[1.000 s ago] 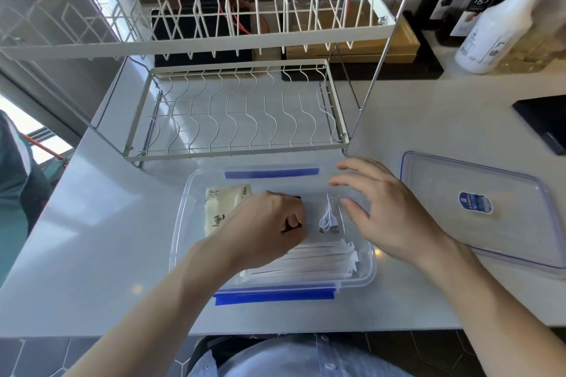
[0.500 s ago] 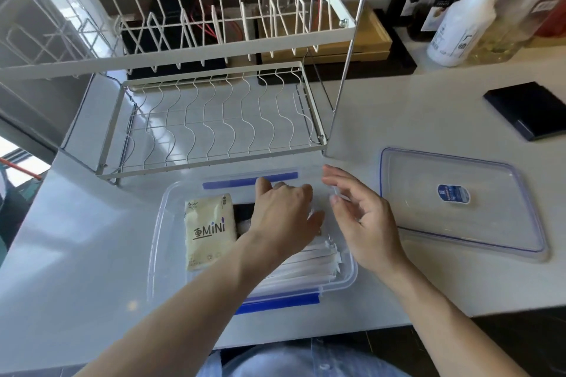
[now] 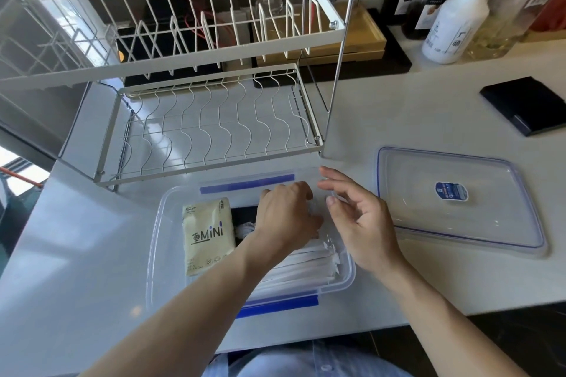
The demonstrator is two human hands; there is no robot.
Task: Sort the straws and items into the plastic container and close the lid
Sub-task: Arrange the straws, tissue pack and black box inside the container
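A clear plastic container (image 3: 152, 254) with blue clips sits open at the counter's front. Inside lie a cream packet marked MINI (image 3: 208, 236) at the left, a black item (image 3: 245, 214) behind it, and white paper-wrapped straws (image 3: 306, 266) along the front right. My left hand (image 3: 284, 214) reaches palm down into the back right of the container, its fingertips hidden. My right hand (image 3: 358, 223) hovers over the container's right rim with fingers spread, holding nothing. The clear lid (image 3: 428, 223) lies flat on the counter to the right, apart from the container.
A white wire dish rack (image 3: 214, 125) stands just behind the container. Its thin metal post (image 3: 337, 70) rises near my right hand. A flat black object (image 3: 526, 104) lies at the far right. Bottles (image 3: 450, 15) and a wooden tray (image 3: 346, 43) line the back.
My left hand has moved from the container's middle toward its back right, now covering the small white cable. My right hand has drawn closer to the left hand above the rim.
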